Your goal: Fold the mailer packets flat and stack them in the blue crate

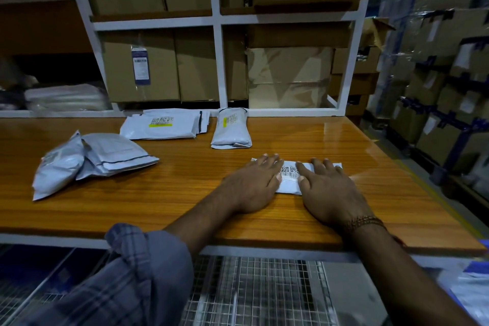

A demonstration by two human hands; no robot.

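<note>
A small white mailer packet (289,182) with a barcode label lies folded on the wooden table (158,193). My left hand (254,185) presses flat on its left part, and my right hand (328,190) presses flat on its right part, fingers straight. A folded packet (231,128) lies behind it near the shelf. A flat packet (161,124) lies to the left of that. Two puffy unfolded packets (87,159) lean on each other at the table's left. At the lower right edge a bit of a blue thing (476,267) shows; I cannot tell whether it is the crate.
A white metal shelf frame (219,61) with cardboard boxes (143,66) stands at the table's back edge. Wrapped boxes on blue racks (444,103) fill the right side. A wire mesh surface (259,288) lies below the table's front edge.
</note>
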